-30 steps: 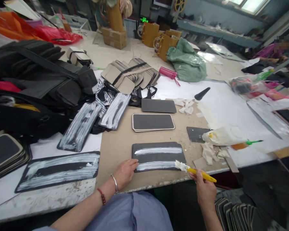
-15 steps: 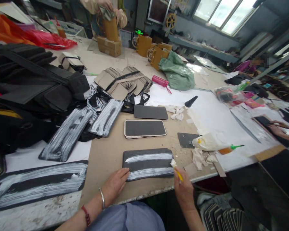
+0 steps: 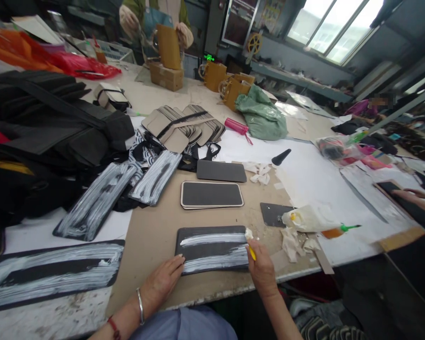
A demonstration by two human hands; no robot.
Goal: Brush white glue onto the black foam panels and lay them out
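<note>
A dark rectangular panel [image 3: 207, 249] with two white streaks of paste along it lies in front of me, near the table edge. My left hand [image 3: 163, 282] is laid flat, fingers stretched, its tips touching the panel's lower left edge. In my right hand [image 3: 262, 268] is a small yellow-handled brush [image 3: 252, 254], its white, paste-covered head at the panel's right end. Beyond lies a dark panel with a pale rim [image 3: 211, 194], and behind that a plain dark panel [image 3: 221, 171]. Several white-streaked panels [image 3: 92, 203] lie to the left.
A plastic bag of white paste [image 3: 310, 218] lies at right on a dark plate, beside a bottle with a green nozzle [image 3: 335, 231]. Tan-edged pieces [image 3: 180, 125] are heaped behind, with dark bags [image 3: 56, 113] at left. A co-worker stands across the table handling a brown container [image 3: 168, 47].
My right hand and the brush have shifted slightly left, with the brush head at the panel's right end. My left hand still touches the panel. The view has tilted slightly.
</note>
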